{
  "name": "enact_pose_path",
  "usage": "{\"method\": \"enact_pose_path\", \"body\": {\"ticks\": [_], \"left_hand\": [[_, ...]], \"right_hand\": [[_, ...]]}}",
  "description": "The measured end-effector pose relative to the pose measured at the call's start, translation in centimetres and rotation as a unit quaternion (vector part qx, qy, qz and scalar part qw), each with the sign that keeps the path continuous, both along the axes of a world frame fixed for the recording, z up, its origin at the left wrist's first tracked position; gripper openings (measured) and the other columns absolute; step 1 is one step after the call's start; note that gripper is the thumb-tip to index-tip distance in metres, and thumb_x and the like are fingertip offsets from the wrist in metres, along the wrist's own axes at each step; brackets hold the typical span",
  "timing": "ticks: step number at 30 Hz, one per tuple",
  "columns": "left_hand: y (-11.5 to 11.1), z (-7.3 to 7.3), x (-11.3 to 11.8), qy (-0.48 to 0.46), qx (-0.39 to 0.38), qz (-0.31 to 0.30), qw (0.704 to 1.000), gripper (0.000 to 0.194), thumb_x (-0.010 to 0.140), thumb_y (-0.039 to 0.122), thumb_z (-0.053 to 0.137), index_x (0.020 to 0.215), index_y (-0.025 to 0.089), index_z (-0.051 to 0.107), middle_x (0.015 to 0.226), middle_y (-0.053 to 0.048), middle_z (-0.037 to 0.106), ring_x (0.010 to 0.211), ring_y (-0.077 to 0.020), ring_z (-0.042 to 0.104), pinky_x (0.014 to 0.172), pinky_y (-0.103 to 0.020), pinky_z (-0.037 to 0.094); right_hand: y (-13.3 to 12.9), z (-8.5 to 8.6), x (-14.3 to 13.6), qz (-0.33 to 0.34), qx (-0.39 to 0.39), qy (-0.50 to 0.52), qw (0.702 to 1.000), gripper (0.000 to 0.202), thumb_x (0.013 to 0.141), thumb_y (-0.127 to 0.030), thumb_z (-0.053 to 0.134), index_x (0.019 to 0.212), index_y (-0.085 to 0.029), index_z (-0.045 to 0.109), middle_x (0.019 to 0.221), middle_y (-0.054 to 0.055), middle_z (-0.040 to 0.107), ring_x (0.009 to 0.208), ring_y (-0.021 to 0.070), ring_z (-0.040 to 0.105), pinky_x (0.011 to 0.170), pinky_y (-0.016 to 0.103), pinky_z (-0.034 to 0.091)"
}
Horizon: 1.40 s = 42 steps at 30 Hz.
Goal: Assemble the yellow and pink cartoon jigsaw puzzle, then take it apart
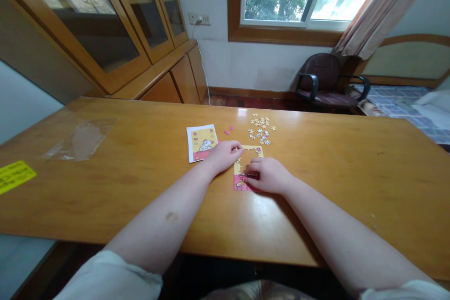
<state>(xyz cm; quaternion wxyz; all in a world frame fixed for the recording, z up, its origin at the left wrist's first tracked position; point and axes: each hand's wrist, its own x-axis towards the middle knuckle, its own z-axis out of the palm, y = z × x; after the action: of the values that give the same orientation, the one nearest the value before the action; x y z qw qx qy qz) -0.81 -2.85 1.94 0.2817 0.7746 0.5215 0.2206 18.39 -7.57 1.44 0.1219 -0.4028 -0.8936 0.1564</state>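
Observation:
A partly assembled jigsaw puzzle (236, 168) lies on the table, with a yellow border and a pink lower band around a gap showing bare wood. My left hand (225, 155) rests at its upper left corner, fingers curled together; whatever is between them is hidden. Over the lower part of the puzzle, my right hand (270, 176) has thumb and fingers bent down onto what looks like a small puzzle piece, mostly covered. Left of the puzzle is a picture card (202, 138) with a white animal on yellow and pink, partly behind my left hand.
Loose yellow and pale puzzle pieces (260, 123) lie beyond the puzzle, with a few pink pieces (227, 132) to their left. A clear plastic bag (86, 140) and a yellow label (16, 176) are at the table's left. An armchair (323, 79) stands behind the table (333, 164).

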Motion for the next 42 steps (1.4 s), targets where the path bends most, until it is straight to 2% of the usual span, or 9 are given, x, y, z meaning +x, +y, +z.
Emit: {"method": "enact_pose_path", "body": {"ticks": [8, 15, 21, 28, 36, 42], "left_hand": [[-0.5, 0.7, -0.2, 0.050, 0.002, -0.126, 0.991, 0.017, 0.078, 0.028, 0.053, 0.080, 0.021, 0.068, 0.072, -0.001, 0.064, 0.063, -0.0149, 0.053, 0.058, -0.026, 0.034], [-0.7, 1.2, -0.7, 0.121, 0.012, -0.192, 0.974, 0.009, 0.072, 0.029, 0.060, 0.074, 0.023, 0.066, 0.071, 0.000, 0.064, 0.062, -0.0149, 0.053, 0.054, -0.026, 0.030], [-0.7, 1.4, -0.7, 0.148, -0.005, -0.202, 0.968, 0.015, 0.069, 0.035, 0.064, 0.065, 0.021, 0.059, 0.069, 0.000, 0.063, 0.062, -0.0152, 0.051, 0.052, -0.025, 0.027], [-0.8, 1.2, -0.4, 0.131, -0.006, -0.194, 0.972, 0.019, 0.066, 0.031, 0.065, 0.056, 0.021, 0.053, 0.059, 0.003, 0.054, 0.054, -0.0129, 0.046, 0.050, -0.027, 0.025], [-0.9, 1.1, -0.3, 0.119, -0.001, -0.206, 0.971, 0.022, 0.069, 0.031, 0.062, 0.056, 0.020, 0.049, 0.057, 0.003, 0.052, 0.052, -0.0120, 0.043, 0.049, -0.026, 0.023], [-0.8, 1.3, -0.4, 0.116, -0.016, -0.178, 0.977, 0.021, 0.068, 0.030, 0.061, 0.054, 0.020, 0.049, 0.056, 0.003, 0.051, 0.051, -0.0123, 0.042, 0.049, -0.027, 0.024]], "right_hand": [[0.3, 0.2, 0.6, 0.000, 0.001, -0.006, 1.000, 0.023, 0.082, -0.042, 0.061, 0.082, -0.021, 0.069, 0.078, 0.003, 0.064, 0.070, 0.0138, 0.057, 0.063, 0.025, 0.038], [0.8, 0.2, 1.2, 0.026, -0.022, 0.006, 0.999, 0.015, 0.080, -0.035, 0.063, 0.082, -0.021, 0.068, 0.079, 0.002, 0.065, 0.070, 0.0136, 0.058, 0.062, 0.025, 0.039], [0.9, 0.0, 1.2, 0.032, -0.025, 0.015, 0.999, 0.012, 0.079, -0.032, 0.064, 0.082, -0.022, 0.069, 0.079, 0.001, 0.066, 0.069, 0.0132, 0.058, 0.061, 0.024, 0.039], [0.9, 0.0, 1.2, 0.032, -0.033, 0.020, 0.999, 0.012, 0.079, -0.032, 0.064, 0.081, -0.021, 0.069, 0.079, 0.002, 0.066, 0.069, 0.0133, 0.058, 0.062, 0.024, 0.040], [0.9, 0.1, 1.2, 0.037, -0.037, 0.030, 0.998, 0.015, 0.081, -0.033, 0.062, 0.084, -0.020, 0.069, 0.079, 0.003, 0.066, 0.071, 0.0139, 0.059, 0.064, 0.025, 0.042], [0.9, 0.1, 1.2, 0.038, -0.018, 0.049, 0.998, 0.009, 0.081, -0.023, 0.060, 0.084, -0.021, 0.069, 0.079, 0.003, 0.066, 0.073, 0.0143, 0.060, 0.067, 0.025, 0.043]]}}
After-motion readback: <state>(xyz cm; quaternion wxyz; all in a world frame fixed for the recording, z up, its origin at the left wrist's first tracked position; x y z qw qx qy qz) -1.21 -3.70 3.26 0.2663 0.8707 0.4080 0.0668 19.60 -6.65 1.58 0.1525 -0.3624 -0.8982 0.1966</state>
